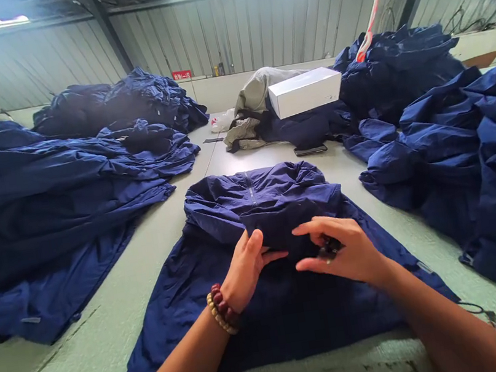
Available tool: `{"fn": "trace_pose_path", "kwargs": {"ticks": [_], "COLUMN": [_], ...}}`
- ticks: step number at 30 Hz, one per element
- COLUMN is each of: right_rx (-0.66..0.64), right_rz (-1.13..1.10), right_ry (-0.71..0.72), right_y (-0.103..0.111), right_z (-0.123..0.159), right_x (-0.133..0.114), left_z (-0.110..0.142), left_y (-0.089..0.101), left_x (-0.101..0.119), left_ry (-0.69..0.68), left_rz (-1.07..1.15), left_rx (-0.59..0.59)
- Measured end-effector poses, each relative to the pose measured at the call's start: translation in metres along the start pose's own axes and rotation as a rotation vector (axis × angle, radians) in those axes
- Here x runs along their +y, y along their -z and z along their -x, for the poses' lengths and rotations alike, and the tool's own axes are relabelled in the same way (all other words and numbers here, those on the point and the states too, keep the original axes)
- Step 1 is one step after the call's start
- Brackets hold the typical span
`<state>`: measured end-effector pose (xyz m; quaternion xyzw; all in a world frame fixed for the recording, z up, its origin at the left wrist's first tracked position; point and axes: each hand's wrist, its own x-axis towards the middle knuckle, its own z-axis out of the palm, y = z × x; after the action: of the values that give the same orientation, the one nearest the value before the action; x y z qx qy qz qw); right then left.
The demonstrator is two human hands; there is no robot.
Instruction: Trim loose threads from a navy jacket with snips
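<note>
A navy zip-front jacket (261, 209) lies spread on the pale green work table (88, 334), its collar end away from me and its upper part folded over. My left hand (246, 267), with a bead bracelet (222, 309) on the wrist, grips the folded edge of the jacket. My right hand (344, 249) pinches a small dark bunch of the same fold between fingers and thumb. The pinched part is partly hidden, so I cannot tell whether it includes a zip pull or cord end.
Heaped navy garments (47, 185) fill the table's left side, with more (429, 152) on the right. A white box (306, 90) rests on a grey and navy garment pile (257, 119) at the back. A black phone (310, 150) lies in front of that pile.
</note>
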<state>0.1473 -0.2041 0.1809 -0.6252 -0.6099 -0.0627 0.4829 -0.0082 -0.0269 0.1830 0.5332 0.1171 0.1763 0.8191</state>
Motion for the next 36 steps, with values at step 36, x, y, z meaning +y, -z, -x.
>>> {"fn": "trace_pose_path", "kwargs": {"ticks": [36], "right_rx": [0.079], "right_rz": [0.082], "right_ry": [-0.287], "right_y": [-0.026], "right_z": [0.005], "right_x": [-0.006], "left_z": [-0.007], "left_y": [0.005], "left_x": [-0.011], "left_ry": [-0.095], "left_rz": [-0.091], "left_rx": [-0.002]}}
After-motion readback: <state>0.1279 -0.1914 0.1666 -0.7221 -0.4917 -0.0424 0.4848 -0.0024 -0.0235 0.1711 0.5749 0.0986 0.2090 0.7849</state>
